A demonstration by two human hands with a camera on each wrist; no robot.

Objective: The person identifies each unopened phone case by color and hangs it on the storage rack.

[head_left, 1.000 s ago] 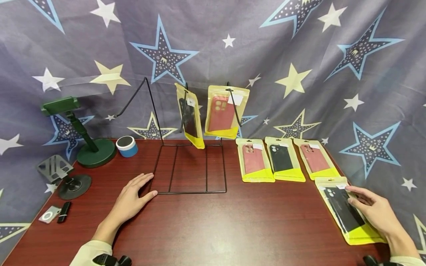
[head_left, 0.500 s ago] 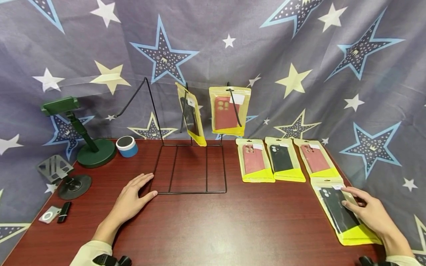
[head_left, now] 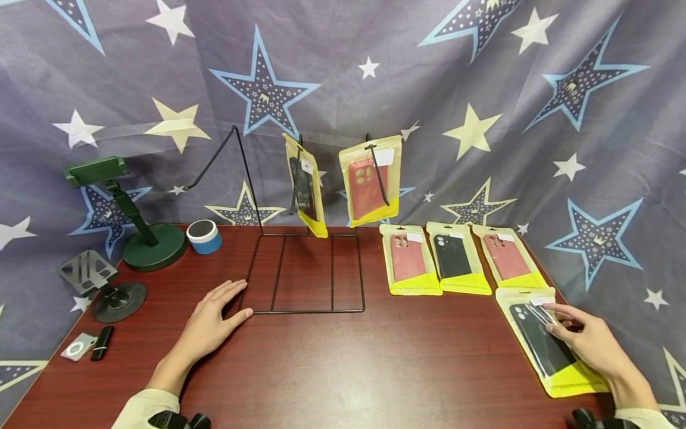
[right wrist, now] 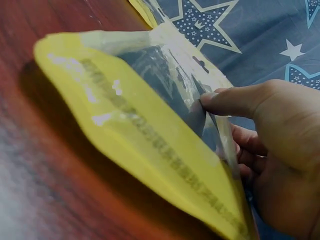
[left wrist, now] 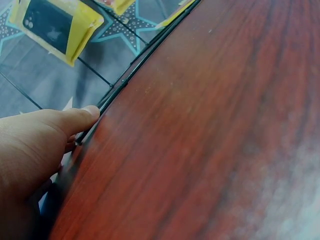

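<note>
**Desk inventory: packaged phone cases, wire display rack, stands**

Right hand [head_left: 586, 345]: at the near right of the desk [head_left: 343, 369], thumb on top and fingers [right wrist: 245, 137] curled beneath the upper edge of a yellow pouch holding a black phone case [head_left: 543, 336]. The wrist view shows that end of the pouch raised off the wood, pinched between thumb and fingers.

Left hand [head_left: 214, 319]: flat on the desk, fingers straight and slightly apart, thumb tip touching the near left corner of the wire rack [head_left: 308, 271].

Wire rack: black frame, base resting on the desk; two pouches hang from its hooks, one with a black case [head_left: 306, 187], one with a red case [head_left: 371, 185].

Flat row just right of the rack: red-case pouch [head_left: 408, 259], black-case pouch [head_left: 455, 257], red-case pouch [head_left: 506, 256], side by side, beyond the held pouch.

Far left: green phone stand [head_left: 139, 220], blue tape roll [head_left: 204, 236] beside it, grey folding stand [head_left: 102, 283], a small silver device [head_left: 75, 347] touching a black stick [head_left: 102, 342].

Backdrop: star-printed cloth [head_left: 482, 89].
</note>
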